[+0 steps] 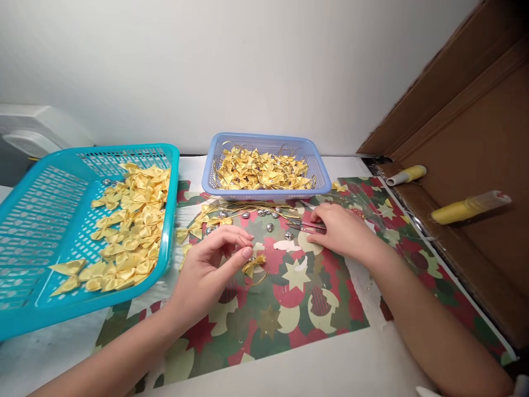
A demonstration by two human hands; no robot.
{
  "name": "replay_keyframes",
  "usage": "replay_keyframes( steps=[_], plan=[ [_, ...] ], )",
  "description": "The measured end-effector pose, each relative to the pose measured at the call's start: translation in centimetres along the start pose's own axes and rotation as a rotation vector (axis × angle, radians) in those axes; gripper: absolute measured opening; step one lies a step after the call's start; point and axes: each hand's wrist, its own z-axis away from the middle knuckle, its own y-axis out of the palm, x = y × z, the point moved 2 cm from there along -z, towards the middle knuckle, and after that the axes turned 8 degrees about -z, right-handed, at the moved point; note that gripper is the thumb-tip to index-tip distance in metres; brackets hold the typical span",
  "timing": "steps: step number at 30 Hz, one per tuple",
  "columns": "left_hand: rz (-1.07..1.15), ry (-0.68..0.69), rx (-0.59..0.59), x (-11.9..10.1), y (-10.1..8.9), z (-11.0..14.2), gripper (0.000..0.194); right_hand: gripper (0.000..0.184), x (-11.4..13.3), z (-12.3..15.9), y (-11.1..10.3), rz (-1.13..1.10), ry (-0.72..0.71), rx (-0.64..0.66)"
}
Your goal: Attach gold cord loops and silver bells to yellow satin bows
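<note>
My left hand (pixel 215 256) is curled over the patterned sheet, with thumb and fingertips close together. At its fingertips is a small gold ribbon bow (pixel 253 266) with a thin gold cord loop; the exact grip is partly hidden. My right hand (pixel 336 229) has thumb and fingers around a small pair of scissors (pixel 306 227), blades pointing left, low over the sheet. Several silver jingle bells (pixel 270 226) lie scattered between and beyond my hands. A bundle of gold cords (pixel 264 205) stretches along the near side of the blue basket.
A turquoise basket (pixel 173 220) at left holds many yellow bows (pixel 136 220) and a few bells. The blue basket (pixel 264 192) at the back holds bows with cords. At right stands a cardboard panel (pixel 467 127) with yellow-wrapped tubes (pixel 471 207). A white wall rises behind.
</note>
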Motion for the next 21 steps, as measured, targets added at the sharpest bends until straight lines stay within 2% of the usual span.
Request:
replay_keyframes(
  steps=[5,10,15,18,21],
  plan=[
    [0.153,-0.118,-0.015,-0.1,-0.3,-0.3,0.013,0.024,0.0,-0.2,0.9,0.009,-0.106,0.026],
    [0.315,-0.216,-0.042,0.5,-0.5,-0.7,0.02,0.026,0.1,0.1,0.9,-0.018,-0.113,0.0],
    [0.396,-0.328,-0.075,0.0,-0.4,-1.1,0.026,0.018,1.0,1.2,-0.3,-0.265,-0.146,0.087],
    [0.444,-0.368,-0.065,0.0,-0.2,-1.1,0.026,0.013,2.8,2.0,-0.6,-0.451,-0.192,0.172],
    [0.489,-0.38,-0.047,0.3,-0.1,-1.2,0.023,0.019,4.8,2.3,0.0,-0.569,-0.264,0.202]
  ],
)
